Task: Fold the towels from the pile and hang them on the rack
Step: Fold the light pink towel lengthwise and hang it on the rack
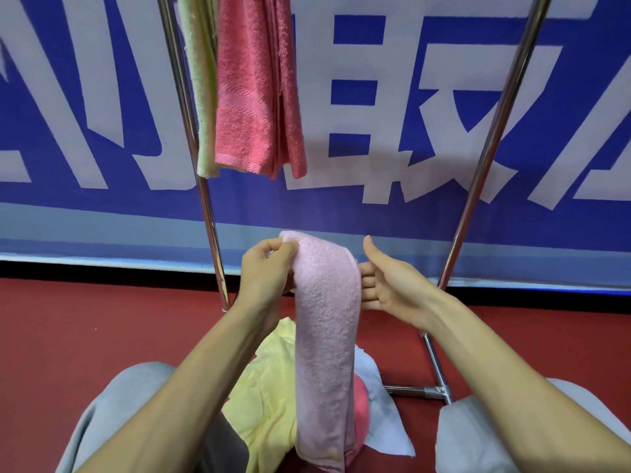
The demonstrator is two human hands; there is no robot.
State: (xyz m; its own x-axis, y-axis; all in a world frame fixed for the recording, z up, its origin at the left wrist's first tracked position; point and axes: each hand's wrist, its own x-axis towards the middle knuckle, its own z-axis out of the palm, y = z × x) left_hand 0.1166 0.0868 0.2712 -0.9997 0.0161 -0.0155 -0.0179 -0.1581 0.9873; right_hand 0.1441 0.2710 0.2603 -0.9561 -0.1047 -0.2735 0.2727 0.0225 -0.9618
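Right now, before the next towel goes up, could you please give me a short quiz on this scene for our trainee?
1. True or false: the pale pink towel already hangs on the rack.
2. Which hand pinches its top? A left; B right; C neither.
3. Fill in: left of the held towel, the pile shows a ___ towel.
Key: 1 false, it is held up in front of the rack. 2 A: the left hand pinches it, while the right hand is open beside it. 3 yellow: the yellow towel lies on the floor.
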